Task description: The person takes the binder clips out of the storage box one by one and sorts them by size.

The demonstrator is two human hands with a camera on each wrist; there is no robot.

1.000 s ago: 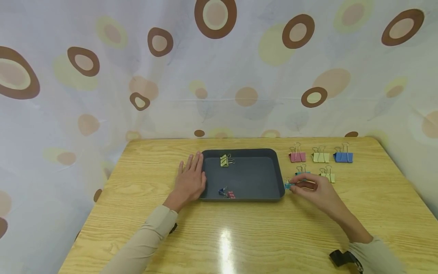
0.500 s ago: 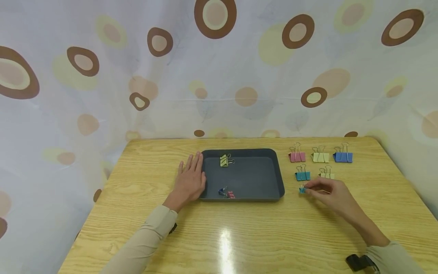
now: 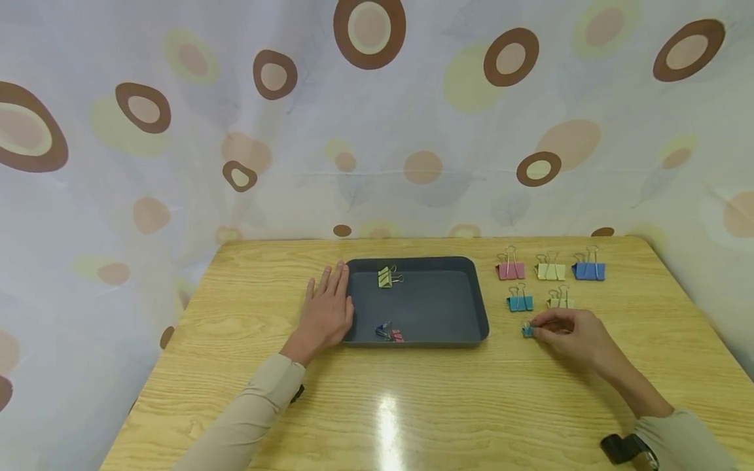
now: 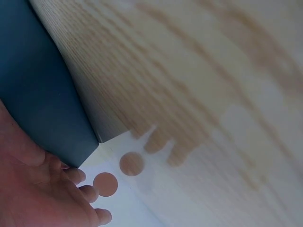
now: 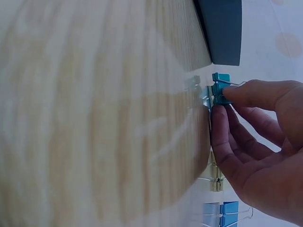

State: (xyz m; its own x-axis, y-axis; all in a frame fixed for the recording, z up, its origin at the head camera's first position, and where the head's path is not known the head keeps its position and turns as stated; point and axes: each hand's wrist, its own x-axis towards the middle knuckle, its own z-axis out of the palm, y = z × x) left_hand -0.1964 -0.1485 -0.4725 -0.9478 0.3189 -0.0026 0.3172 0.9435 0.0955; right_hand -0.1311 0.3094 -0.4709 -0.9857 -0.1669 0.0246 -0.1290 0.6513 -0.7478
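Between thumb and fingers my right hand (image 3: 580,337) pinches a small teal binder clip (image 5: 221,88) close over the table, right of the tray. My left hand (image 3: 325,313) lies with straight fingers along the left side of the dark grey tray (image 3: 436,307), touching its wall. Inside the tray sit a yellow-green binder clip (image 3: 385,277) near the back, and a small dark blue clip (image 3: 381,330) beside a small pink clip (image 3: 397,335) near the front. Just behind the right hand stand a teal clip (image 3: 520,303) and a pale yellow clip (image 3: 559,302), the latter partly hidden by the fingers.
At the back right of the wooden table (image 3: 283,418) a row holds a pink binder clip (image 3: 510,271), a larger pale yellow clip (image 3: 551,271) and a blue clip (image 3: 589,271). A patterned curtain (image 3: 377,131) hangs behind the table.
My right hand has moved right, away from the tray's right edge, with the small teal clip, then slightly nearer the front. The left hand stays on the tray's side.
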